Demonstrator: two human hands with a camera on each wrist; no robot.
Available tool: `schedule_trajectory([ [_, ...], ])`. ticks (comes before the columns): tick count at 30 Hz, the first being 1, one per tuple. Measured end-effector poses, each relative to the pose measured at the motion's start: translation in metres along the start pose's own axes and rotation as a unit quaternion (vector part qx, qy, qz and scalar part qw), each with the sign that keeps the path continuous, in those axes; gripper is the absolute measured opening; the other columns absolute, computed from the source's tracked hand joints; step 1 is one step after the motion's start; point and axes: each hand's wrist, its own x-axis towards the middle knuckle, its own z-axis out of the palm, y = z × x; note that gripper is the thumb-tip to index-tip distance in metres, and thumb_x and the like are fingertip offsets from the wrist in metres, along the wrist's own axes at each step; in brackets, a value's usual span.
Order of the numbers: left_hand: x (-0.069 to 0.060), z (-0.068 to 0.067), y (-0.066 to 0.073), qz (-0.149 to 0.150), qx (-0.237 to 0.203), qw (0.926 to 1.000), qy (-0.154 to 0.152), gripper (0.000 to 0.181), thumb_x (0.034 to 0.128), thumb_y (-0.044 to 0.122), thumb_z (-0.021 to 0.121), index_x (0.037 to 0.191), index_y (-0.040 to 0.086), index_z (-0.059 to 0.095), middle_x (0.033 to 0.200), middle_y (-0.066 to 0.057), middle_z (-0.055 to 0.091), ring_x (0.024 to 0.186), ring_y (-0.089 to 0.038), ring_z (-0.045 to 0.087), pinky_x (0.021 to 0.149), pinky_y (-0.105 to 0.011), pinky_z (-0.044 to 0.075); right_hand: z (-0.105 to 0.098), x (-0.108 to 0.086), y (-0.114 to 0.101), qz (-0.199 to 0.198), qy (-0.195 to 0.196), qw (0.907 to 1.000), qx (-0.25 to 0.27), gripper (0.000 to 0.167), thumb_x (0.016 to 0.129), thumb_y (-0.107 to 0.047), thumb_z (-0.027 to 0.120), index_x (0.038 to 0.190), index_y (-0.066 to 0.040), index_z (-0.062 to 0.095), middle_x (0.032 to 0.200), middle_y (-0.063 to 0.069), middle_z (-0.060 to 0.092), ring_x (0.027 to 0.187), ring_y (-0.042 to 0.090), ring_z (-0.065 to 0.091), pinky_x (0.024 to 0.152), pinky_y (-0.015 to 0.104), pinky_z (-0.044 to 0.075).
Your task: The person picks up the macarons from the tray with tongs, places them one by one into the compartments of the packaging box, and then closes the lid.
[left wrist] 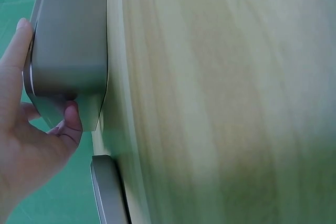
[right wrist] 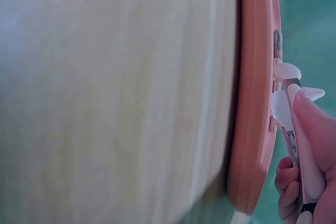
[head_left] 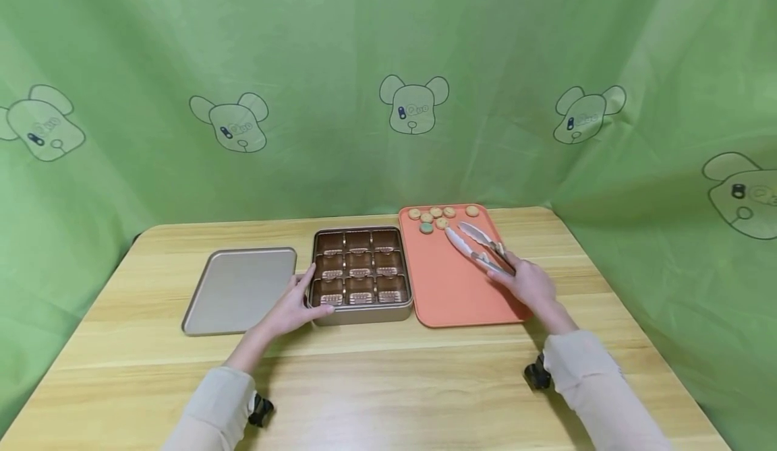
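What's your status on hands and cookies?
Left hand holds box at near-left corner. Right hand grips open tongs over orange tray. Cookies at tray's far end. No obstruction visible between tongs and cookies.

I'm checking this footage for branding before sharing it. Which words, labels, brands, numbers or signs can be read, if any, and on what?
No text reads clearly enough to quote.
Green curtain: bear-head outlines carry faint lettering beside a dark blue mark; too small and blurred to read.
Brown insert: raised marks in its compartments; lettering or ridges, cannot tell.
Metal box, orange tray, tongs: no writing visible.
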Motion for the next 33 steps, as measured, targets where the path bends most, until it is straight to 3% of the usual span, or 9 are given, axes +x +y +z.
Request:
schedule_trajectory([
  [15, 0.000, 0.002, -0.004, 0.000, -0.009, 1.0000, -0.004, 0.102, 0.0736, 0.038, 0.073, 0.147, 0.008, 0.009, 0.137, -0.034, 0.024, 0.117, -0.049, 0.039, 0.100, -0.059, 0.032, 0.007, 0.011, -0.012, 0.001, -0.006, 0.9997, 0.024, 0.073, 0.086, -0.045, 0.057, 0.138, 0.001, 0.035, 0.114, 0.037, 0.051, 0.096, 0.051, 0.052, 0.069, 0.055, 0.045],
  [26, 0.000, 0.002, -0.004, -0.001, -0.005, 1.0000, -0.007, 0.102, 0.0736, 0.040, 0.073, 0.147, 0.009, 0.009, 0.137, -0.034, 0.023, 0.118, -0.049, 0.039, 0.100, -0.059, 0.032, 0.010, 0.012, -0.016, -0.003, 0.014, 0.9995, 0.026, 0.058, 0.086, -0.042, 0.059, 0.127, -0.003, 0.045, 0.106, 0.034, 0.056, 0.089, 0.049, 0.055, 0.062, 0.054, 0.046],
  [33, 0.000, -0.001, -0.002, -0.007, -0.006, 0.9999, -0.008, 0.104, 0.0727, 0.041, 0.073, 0.147, 0.010, 0.008, 0.138, -0.034, 0.021, 0.119, -0.050, 0.037, 0.099, -0.060, 0.031, 0.009, 0.011, -0.011, 0.003, 0.005, 0.9997, 0.022, 0.068, 0.087, -0.043, 0.057, 0.137, -0.002, 0.038, 0.112, 0.035, 0.053, 0.093, 0.049, 0.053, 0.063, 0.052, 0.046],
])
